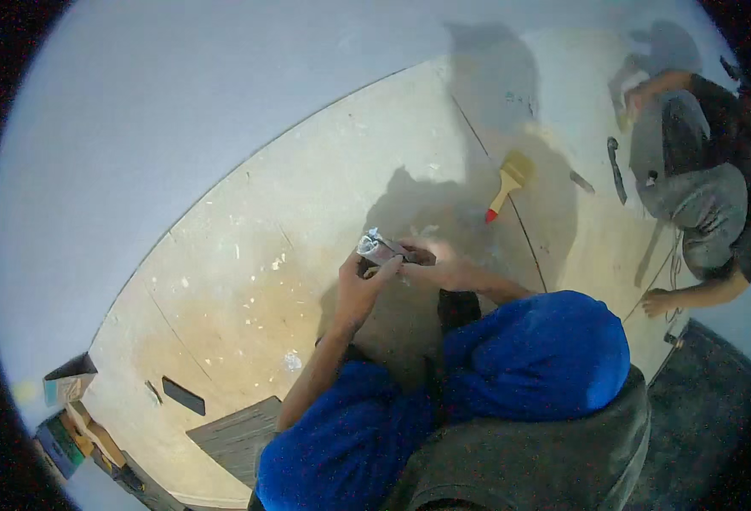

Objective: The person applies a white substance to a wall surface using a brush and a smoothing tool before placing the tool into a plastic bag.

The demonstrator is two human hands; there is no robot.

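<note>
In front of my lap I hold a small whitish, crumpled packet or roll (378, 248), pale at its raised end. My left hand (360, 285) is closed around its near left side. My right hand (433, 265) grips the other end, with the fingers of both hands almost meeting. Something dark shows between the fingers there, too small to make out. A wide paintbrush (503, 192) with yellow bristles and a red handle tip lies beyond my right hand. A small crumpled whitish scrap (292, 361) lies on the floor near my left forearm.
At the right another person (703, 183) sits on the floor, near a black-handled tool (616, 170) and a small flat grey piece (581, 181). To my left lie a black phone-like slab (183, 395) and a grey board (239, 440). Boxes (71, 379) stand at the far left.
</note>
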